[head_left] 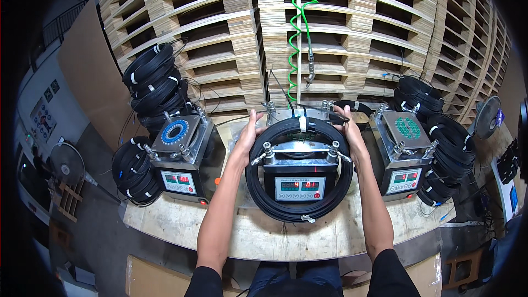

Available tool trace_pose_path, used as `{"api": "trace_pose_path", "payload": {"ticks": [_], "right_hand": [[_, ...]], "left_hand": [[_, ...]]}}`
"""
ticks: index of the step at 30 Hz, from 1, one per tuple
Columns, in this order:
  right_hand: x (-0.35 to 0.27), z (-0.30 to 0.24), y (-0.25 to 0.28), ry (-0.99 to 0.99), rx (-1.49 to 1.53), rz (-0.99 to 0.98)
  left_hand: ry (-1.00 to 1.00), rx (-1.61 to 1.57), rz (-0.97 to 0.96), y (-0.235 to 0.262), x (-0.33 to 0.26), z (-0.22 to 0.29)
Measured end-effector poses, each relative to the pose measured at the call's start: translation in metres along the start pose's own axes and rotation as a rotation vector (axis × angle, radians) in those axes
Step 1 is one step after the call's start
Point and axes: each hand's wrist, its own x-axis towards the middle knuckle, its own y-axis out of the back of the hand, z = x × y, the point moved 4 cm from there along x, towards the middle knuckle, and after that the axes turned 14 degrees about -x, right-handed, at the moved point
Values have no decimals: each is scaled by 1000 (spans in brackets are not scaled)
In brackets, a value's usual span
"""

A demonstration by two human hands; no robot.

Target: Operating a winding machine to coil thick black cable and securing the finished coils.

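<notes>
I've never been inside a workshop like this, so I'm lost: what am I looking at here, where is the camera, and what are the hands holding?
The camera sits on a person's head, looking down at their own arms. Both hands, left hand and right hand, grip a black cable coil looped around the middle machine, a small metal box with a red number display. Two similar machines, left machine and right machine, stand beside it on the wooden bench. More tied black coils are piled at both sides. A green spiral hose hangs before stacked wooden pallets.

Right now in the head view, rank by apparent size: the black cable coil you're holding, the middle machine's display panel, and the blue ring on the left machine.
1. black cable coil, widest by far, ringing the middle machine.
2. display panel.
3. blue ring, smallest, though it sits farther from the camera, so it's less certain.
</notes>
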Motion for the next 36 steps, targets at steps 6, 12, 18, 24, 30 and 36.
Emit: {"api": "trace_pose_path", "payload": {"ticks": [6, 12, 18, 24, 30, 36], "right_hand": [[0, -4, -5, -53, 66, -66], [-3, -2, -4, -25, 95, 43], [-35, 10, 0, 194, -75, 232], [-77, 4, -13, 421, -357, 482], [-78, 7, -11, 422, -429, 515], [-74, 11, -7, 441, -426, 518]], "left_hand": [[-47, 25, 75, 0, 14, 4], [-30, 6, 52, -2, 10, 4], [-305, 308, 27, -8, -40, 0], [-718, 507, 118, -9, -68, -8], [-724, 484, 140, -10, -75, -6], [-743, 439, 134, -11, -72, -6]]}}
